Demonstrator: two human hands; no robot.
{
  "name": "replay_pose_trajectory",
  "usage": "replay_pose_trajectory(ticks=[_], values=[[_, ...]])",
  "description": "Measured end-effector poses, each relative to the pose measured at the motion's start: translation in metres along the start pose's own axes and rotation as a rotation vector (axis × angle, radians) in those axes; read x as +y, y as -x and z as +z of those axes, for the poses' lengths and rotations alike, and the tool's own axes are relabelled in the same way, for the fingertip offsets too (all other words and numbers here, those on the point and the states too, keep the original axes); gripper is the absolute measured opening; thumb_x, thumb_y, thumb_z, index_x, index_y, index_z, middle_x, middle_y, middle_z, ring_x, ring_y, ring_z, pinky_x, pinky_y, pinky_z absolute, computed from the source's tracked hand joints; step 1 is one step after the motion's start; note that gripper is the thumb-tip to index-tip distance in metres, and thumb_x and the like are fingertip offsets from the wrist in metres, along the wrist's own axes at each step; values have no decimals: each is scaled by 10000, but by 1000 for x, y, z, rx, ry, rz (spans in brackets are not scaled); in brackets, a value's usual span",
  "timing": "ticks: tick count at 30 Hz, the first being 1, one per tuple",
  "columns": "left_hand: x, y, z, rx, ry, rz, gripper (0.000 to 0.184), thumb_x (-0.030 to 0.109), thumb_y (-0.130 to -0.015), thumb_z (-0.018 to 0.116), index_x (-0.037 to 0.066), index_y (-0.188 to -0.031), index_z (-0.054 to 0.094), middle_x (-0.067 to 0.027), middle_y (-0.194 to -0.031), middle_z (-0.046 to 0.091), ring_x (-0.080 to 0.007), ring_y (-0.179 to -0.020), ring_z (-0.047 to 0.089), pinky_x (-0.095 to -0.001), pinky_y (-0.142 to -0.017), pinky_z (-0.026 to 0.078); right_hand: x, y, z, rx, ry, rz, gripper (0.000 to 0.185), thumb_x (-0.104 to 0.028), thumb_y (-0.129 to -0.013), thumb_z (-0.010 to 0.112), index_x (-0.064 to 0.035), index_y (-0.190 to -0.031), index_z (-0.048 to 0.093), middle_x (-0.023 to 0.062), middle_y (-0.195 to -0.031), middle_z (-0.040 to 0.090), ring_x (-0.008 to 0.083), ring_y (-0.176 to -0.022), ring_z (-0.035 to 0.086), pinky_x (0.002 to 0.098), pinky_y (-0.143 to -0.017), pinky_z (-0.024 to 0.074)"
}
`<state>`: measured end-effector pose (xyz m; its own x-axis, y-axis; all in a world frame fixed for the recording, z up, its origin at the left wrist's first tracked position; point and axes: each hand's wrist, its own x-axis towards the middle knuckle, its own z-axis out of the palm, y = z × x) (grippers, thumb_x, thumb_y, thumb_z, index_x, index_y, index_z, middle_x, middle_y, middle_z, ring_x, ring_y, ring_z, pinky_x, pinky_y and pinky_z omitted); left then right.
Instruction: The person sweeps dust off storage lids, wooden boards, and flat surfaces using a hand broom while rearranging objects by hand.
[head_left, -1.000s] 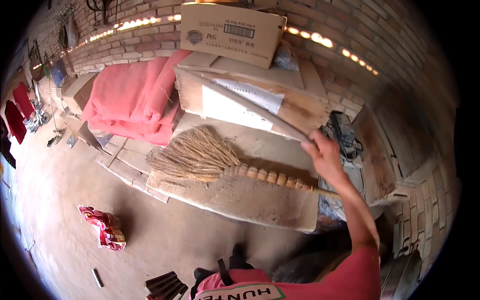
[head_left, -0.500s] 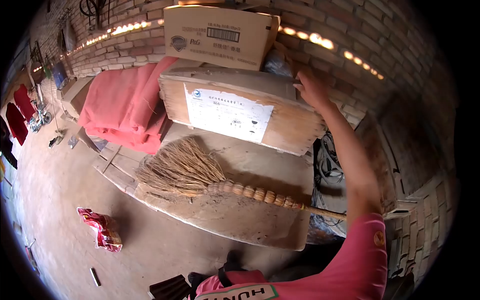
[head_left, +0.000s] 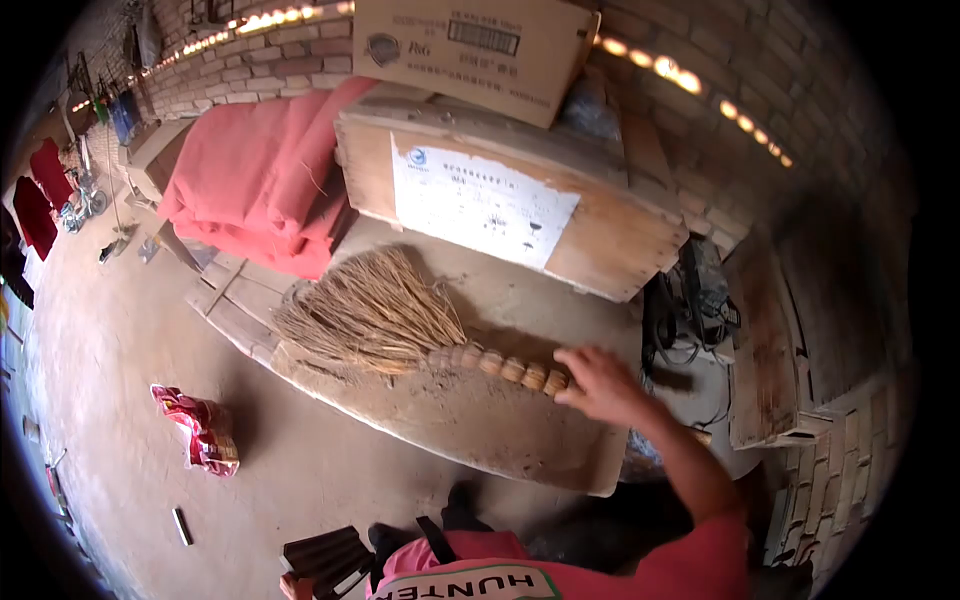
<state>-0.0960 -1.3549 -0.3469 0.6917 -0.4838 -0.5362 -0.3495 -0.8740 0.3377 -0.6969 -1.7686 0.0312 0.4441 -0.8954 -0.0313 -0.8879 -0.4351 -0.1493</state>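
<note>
A straw broom point(head_left: 375, 315) lies on the dusty board point(head_left: 480, 425), bristles to the left, its bound handle pointing right. My right hand point(head_left: 605, 385) is closed around the handle, thumb and forefinger on either side of it; the rest of the handle is hidden behind the hand. At the bottom edge, my left hand point(head_left: 295, 586) shows only in part, against a dark ridged object point(head_left: 325, 560) that it grips. Beyond the broom stands a wooden box point(head_left: 620, 240) with a white label point(head_left: 480, 200).
A cardboard carton point(head_left: 475, 50) rests on the wooden box. Folded red cloth point(head_left: 250, 180) lies to its left. Black cables and a device point(head_left: 705, 295) sit at the right, near wooden panels point(head_left: 770, 350). A red bag point(head_left: 205, 435) and a small bar point(head_left: 182, 526) lie on the floor.
My right hand held a long stick over the wooden box, then was at the box's right end without it. It has come down to the broom and taken hold of the handle.
</note>
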Motion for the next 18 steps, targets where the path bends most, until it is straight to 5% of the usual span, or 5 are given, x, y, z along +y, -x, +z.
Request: replay_pose_trajectory(ticks=[2, 3, 11, 14, 18], values=[[-7, -4, 4, 15, -5, 27, 463, 339, -587, 778, 46, -939, 710, -134, -900, 703, -245, -817, 656, -374, -779, 520, 6, 10, 40, -141, 32, 129, 632, -382, -837, 700, -5, -1289, 468, 210, -1212, 532, 370, -1124, 510, 459, -957, 404], [-6, -8, 5, 22, 2, 37, 455, 318, -577, 773, 38, -928, 697, -142, -896, 694, -261, -819, 648, -385, -779, 517, 14, 13, 60, 6, 65, 21, 585, -360, -810, 720, 33, -1182, 498, 219, -1099, 552, 372, -1050, 529, 471, -902, 408], [-49, -40, 19, 127, 174, 147, 426, 155, -490, 744, -9, -855, 597, -204, -900, 604, -371, -882, 581, -484, -816, 479, 38, -12, 107, 73, 16, 57, 487, -310, -744, 741, -24, -1067, 515, 201, -1012, 564, 384, -977, 551, 479, -862, 422], [-37, -11, 5, 361, 3, 271, 459, 148, -470, 756, -13, -870, 597, -201, -931, 591, -379, -914, 563, -488, -844, 467, 13, 4, 97, 207, -77, 78, 430, -237, -765, 701, 12, -1044, 487, 227, -936, 595, 411, -817, 603, 475, -711, 484], [-55, -42, -5, 179, 143, 108, 449, 140, -468, 750, -18, -857, 591, -183, -923, 595, -376, -898, 561, -464, -840, 469, -81, 61, 48, 218, -112, 154, 421, -243, -798, 703, 23, -1031, 475, 225, -880, 608, 377, -760, 631, 437, -645, 498]])
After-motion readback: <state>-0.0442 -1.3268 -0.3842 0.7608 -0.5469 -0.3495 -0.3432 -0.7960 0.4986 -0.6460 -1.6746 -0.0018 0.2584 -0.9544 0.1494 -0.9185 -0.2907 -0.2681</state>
